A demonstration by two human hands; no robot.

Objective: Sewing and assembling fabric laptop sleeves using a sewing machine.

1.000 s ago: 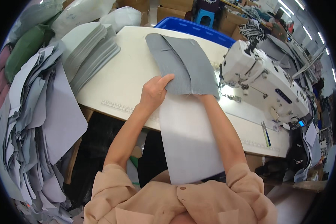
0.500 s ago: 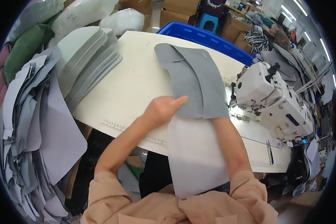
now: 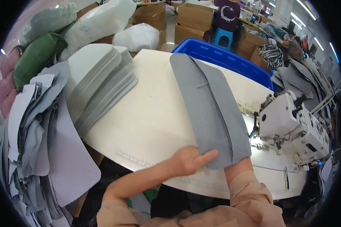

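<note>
A long grey fabric piece (image 3: 204, 109) with a lengthwise fold or seam opening lies over the white sewing table, slanting toward me. My left hand (image 3: 191, 160) is closed on its near left edge, thumb laid on top of the cloth. From the near right, my right forearm (image 3: 240, 168) runs in under or inside the piece. The cloth hides my right hand, so its fingers do not show. Just right of the fabric stands a white sewing machine (image 3: 280, 117) with its lamp lit near the needle.
Stacked grey and pale panels (image 3: 98, 83) sit on the table's left side, with more draped panels (image 3: 34, 151) beyond its edge. A blue bin (image 3: 223, 56) stands behind the table. Small scissors or snips (image 3: 286, 178) lie near the front right. Farther back are cartons (image 3: 193, 20) and people.
The fabric piece now stretches out longer, with the pale part that hung toward my lap gone from sight. Both hands appear lower and farther right in the view, which has also shifted.
</note>
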